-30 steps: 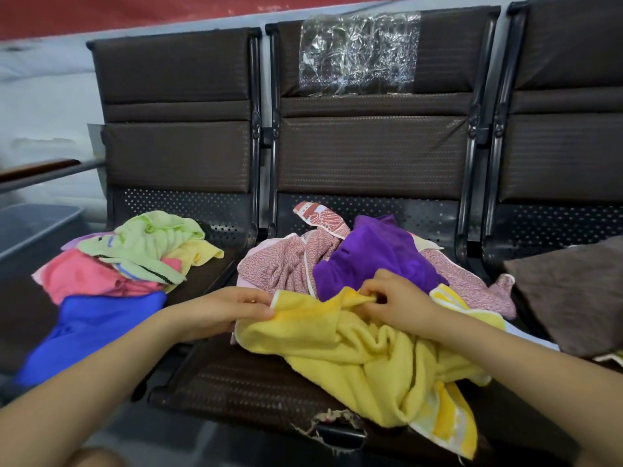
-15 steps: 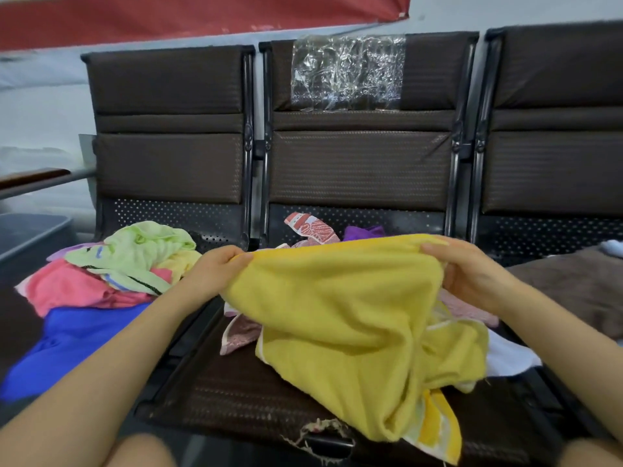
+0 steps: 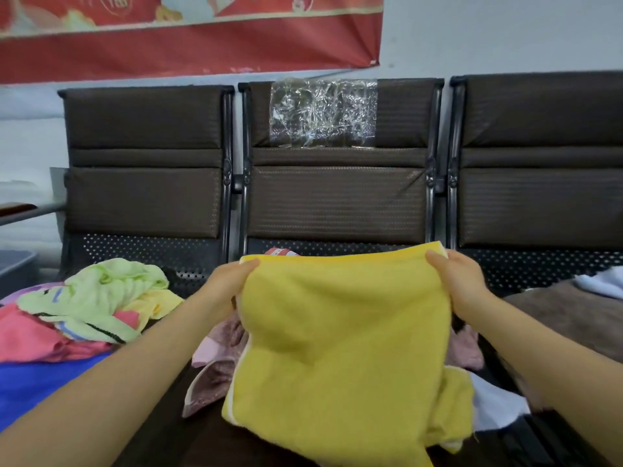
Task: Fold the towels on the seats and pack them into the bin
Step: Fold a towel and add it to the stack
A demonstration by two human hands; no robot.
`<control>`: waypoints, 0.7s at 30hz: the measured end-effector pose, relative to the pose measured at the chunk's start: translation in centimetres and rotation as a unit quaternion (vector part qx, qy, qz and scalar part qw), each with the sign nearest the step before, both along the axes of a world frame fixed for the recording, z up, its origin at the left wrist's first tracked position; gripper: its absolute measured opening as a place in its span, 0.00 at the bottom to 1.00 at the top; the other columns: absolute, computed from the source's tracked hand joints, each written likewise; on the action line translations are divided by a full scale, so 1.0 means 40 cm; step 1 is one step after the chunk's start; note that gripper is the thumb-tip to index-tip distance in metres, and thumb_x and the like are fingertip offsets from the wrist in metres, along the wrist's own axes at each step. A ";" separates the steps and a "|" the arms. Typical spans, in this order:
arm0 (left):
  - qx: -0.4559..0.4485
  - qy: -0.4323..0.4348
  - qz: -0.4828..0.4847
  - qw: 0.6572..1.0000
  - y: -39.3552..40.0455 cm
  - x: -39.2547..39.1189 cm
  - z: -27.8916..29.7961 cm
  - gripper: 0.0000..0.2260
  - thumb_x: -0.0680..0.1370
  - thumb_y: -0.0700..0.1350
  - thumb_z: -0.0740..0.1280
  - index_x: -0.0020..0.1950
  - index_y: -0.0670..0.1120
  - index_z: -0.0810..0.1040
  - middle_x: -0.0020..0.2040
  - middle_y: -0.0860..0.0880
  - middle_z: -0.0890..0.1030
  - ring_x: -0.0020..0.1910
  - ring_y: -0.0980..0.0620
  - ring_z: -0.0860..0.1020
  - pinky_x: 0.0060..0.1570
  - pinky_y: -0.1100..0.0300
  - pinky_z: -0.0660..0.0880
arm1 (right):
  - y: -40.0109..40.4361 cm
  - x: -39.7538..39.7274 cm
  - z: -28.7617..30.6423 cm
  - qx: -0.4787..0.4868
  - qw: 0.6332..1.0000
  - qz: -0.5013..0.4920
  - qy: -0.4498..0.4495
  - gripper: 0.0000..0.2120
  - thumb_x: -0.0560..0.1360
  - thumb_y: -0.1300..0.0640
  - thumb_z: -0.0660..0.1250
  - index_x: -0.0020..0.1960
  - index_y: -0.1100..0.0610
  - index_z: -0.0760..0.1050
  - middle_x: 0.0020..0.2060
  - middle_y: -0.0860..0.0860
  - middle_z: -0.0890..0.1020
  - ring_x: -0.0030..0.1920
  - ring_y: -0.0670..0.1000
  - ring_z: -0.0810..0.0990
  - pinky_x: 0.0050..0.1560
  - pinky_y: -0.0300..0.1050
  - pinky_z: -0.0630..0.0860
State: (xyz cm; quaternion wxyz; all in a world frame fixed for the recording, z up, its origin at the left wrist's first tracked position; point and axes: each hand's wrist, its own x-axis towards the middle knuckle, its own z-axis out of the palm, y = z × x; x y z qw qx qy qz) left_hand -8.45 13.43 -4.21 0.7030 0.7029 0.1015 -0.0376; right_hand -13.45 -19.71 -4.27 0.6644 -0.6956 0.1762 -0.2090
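Seats [image 3: 337,197] fill most of the view, three dark brown ones in a row behind both hands, the middle one with a crinkly clear plastic patch [image 3: 323,112] on its backrest. Above them hangs a red banner [image 3: 188,52] on the wall.

Yellow towel [image 3: 340,348] is the big thing up front, held up over the middle seat and stretched between the hands by its top edge, the rest hanging down loose. Left hand [image 3: 229,284] grips the top left corner, fingers curled round the cloth. Right hand [image 3: 462,281] pinches the top right corner the same way, thumb on the near side.

Out past the left hand there's a messy pile on the left seat: blue towel [image 3: 37,389] nearest, pink towel [image 3: 33,335] on it, green towel [image 3: 97,298] on top. Below the left hand a speckled pink towel [image 3: 215,365] pokes out from behind the yellow one. Out past the right hand lies a brown towel [image 3: 573,315], and below that hand a white towel [image 3: 495,406].

Grey bin [image 3: 15,267], just a corner, sits far left of the left hand.
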 end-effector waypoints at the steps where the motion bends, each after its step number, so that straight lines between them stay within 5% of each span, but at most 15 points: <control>1: -0.007 -0.017 0.030 0.999 -0.013 0.043 0.029 0.15 0.78 0.46 0.68 0.62 0.41 0.74 0.56 0.43 0.79 0.51 0.44 0.79 0.53 0.50 0.76 | 0.001 0.040 0.027 -0.013 1.000 -0.010 -0.009 0.05 0.78 0.59 0.65 0.49 0.60 0.78 0.47 0.59 0.82 0.47 0.55 0.78 0.52 0.51 0.76; 3: 0.034 -0.055 0.068 0.996 -0.032 0.121 0.083 0.17 0.78 0.48 0.68 0.64 0.42 0.74 0.59 0.44 0.78 0.55 0.42 0.77 0.56 0.49 0.75 | 0.002 0.107 0.076 -0.028 0.998 -0.045 -0.035 0.11 0.77 0.59 0.64 0.50 0.68 0.77 0.43 0.60 0.80 0.43 0.53 0.75 0.46 0.51 0.75; 6: 0.161 -0.124 0.115 0.972 -0.053 0.230 0.141 0.08 0.79 0.48 0.64 0.44 0.45 0.75 0.42 0.46 0.73 0.46 0.46 0.71 0.46 0.54 0.69 | 0.002 0.217 0.116 -0.084 0.990 -0.090 -0.072 0.11 0.78 0.58 0.61 0.43 0.65 0.75 0.35 0.53 0.73 0.41 0.53 0.69 0.32 0.45 0.64; 8: 0.228 -0.132 0.126 0.956 -0.070 0.294 0.126 0.10 0.80 0.45 0.60 0.50 0.41 0.78 0.44 0.43 0.75 0.45 0.45 0.71 0.44 0.55 0.67 | 0.012 0.274 0.108 -0.122 0.985 -0.113 -0.040 0.10 0.80 0.56 0.59 0.56 0.59 0.75 0.45 0.54 0.77 0.48 0.56 0.74 0.39 0.45 0.66; 10: 0.300 -0.097 0.125 0.941 -0.089 0.309 0.084 0.16 0.81 0.45 0.58 0.67 0.41 0.72 0.61 0.40 0.76 0.54 0.40 0.74 0.52 0.53 0.73 | 0.026 0.301 0.071 -0.181 0.976 -0.103 0.065 0.23 0.80 0.53 0.59 0.73 0.59 0.62 0.63 0.58 0.74 0.62 0.61 0.73 0.54 0.48 0.70; 12: 0.363 -0.059 0.086 0.926 -0.107 0.293 0.016 0.22 0.80 0.50 0.59 0.72 0.44 0.66 0.67 0.41 0.73 0.63 0.38 0.72 0.60 0.49 0.72 | 0.040 0.298 0.015 -0.261 0.952 -0.061 0.149 0.29 0.79 0.50 0.60 0.76 0.58 0.56 0.68 0.60 0.70 0.67 0.63 0.69 0.63 0.54 0.70; 16: 0.370 -0.076 0.013 0.926 -0.127 0.174 -0.092 0.18 0.80 0.52 0.58 0.65 0.44 0.74 0.62 0.41 0.77 0.60 0.39 0.75 0.59 0.52 0.73 | 0.085 0.178 -0.058 -0.341 0.931 0.051 0.122 0.23 0.78 0.53 0.62 0.72 0.57 0.65 0.64 0.59 0.74 0.62 0.60 0.74 0.58 0.50 0.72; 21: 0.293 -0.160 -0.022 0.942 -0.146 -0.072 -0.077 0.08 0.79 0.47 0.62 0.42 0.47 0.75 0.38 0.52 0.77 0.42 0.50 0.75 0.40 0.58 0.66 | 0.128 -0.016 -0.037 -0.286 0.949 0.119 0.055 0.08 0.78 0.56 0.62 0.56 0.54 0.78 0.51 0.50 0.81 0.52 0.51 0.78 0.49 0.45 0.75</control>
